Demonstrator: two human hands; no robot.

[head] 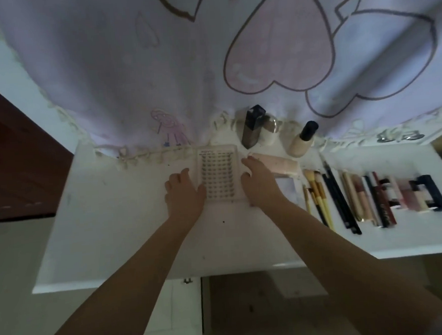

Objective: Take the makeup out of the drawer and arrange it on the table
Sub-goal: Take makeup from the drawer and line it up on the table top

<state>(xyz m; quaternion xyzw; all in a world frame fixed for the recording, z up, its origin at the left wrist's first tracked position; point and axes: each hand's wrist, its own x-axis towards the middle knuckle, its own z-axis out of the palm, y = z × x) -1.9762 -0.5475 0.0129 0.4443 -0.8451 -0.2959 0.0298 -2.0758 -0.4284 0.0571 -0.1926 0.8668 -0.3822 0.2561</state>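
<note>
Clear plastic lash tray (217, 176), light, stiff and slick, lies flat on the tabletop (109, 227), flanked by left hand (184, 194) and right hand (260, 184); each grip is spread along a long edge, best pinched there.

Both hands reach forward, left (183, 193) and right (261, 180), fingers loosely spread.

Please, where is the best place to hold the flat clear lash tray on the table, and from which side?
Probably by its two long edges, from left and right. The lash tray lies flat, long axis pointing away; the left hand and right hand already flank those edges.
</note>
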